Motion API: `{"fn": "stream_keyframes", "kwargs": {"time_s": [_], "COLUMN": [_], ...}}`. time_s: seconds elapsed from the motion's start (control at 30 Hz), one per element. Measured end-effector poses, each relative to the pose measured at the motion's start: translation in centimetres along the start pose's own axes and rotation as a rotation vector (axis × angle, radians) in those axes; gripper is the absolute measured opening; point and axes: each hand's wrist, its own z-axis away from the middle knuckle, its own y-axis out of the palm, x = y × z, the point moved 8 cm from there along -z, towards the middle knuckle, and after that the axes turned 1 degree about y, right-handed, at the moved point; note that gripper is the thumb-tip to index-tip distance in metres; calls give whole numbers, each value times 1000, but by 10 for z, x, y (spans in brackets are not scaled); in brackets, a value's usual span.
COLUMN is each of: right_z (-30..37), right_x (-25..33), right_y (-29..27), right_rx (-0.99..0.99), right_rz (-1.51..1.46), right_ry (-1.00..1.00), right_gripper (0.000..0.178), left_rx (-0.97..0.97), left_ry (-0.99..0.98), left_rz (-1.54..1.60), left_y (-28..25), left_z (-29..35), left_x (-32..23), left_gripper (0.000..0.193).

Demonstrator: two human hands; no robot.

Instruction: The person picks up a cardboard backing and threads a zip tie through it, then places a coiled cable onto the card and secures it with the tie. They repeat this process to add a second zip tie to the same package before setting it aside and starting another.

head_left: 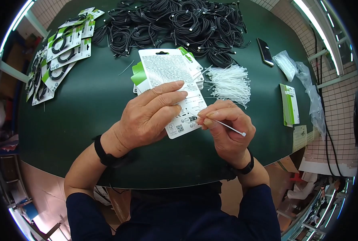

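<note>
My left hand (151, 114) is closed on a white printed hang card (167, 68), its fingers lying across the printed face and its thumb hidden from sight. The card tilts over the table, its slotted end pointing away from me. My right hand (229, 126) pinches a thin white cable tie (231, 128) by the card's lower right edge. The tie's head sticks out to the right; its other end meets the card near the fingertips, and whether it passes through a hole I cannot tell. Behind the held card lies a stack of green and white cards (139, 75).
Coiled black cables (175, 28) are heaped at the far side. White cable ties (230, 84) lie piled right of the card stack. Carded cables (62, 52) overlap at the left. A phone (265, 52), a plastic bag (285, 65) and more cards (290, 105) sit at the right.
</note>
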Motion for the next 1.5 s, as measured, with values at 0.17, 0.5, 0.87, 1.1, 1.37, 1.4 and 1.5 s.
{"fn": "stream_keyframes", "kwargs": {"time_s": [0.17, 0.5, 0.87, 1.1, 1.37, 1.4, 1.5], "right_z": [-5, -16, -12, -7, -13, -13, -10], "right_x": [2, 3, -4, -29, 6, 20, 26], "right_y": [0, -3, 0, -8, -27, -11, 16], "right_rx": [12, 228, 442, 143, -145, -42, 89], "right_rz": [72, 145, -257, -582, 169, 386, 669], "right_ry": [-48, 125, 456, 548, -85, -246, -429], "right_gripper": [20, 23, 14, 13, 26, 28, 33], "left_rx": [34, -10, -7, -3, -369, -387, -425], "left_ry": [14, 75, -2, -516, -918, -926, -940], "left_rz": [7, -152, 28, 545, 1040, 1070, 1134], "left_y": [0, -10, -12, -3, 19, 22, 29], "left_z": [0, -12, -19, -10, 20, 21, 28], "left_x": [-2, -50, -74, -38, 23, 27, 33], "left_gripper": [36, 25, 8, 12, 25, 25, 26]}}
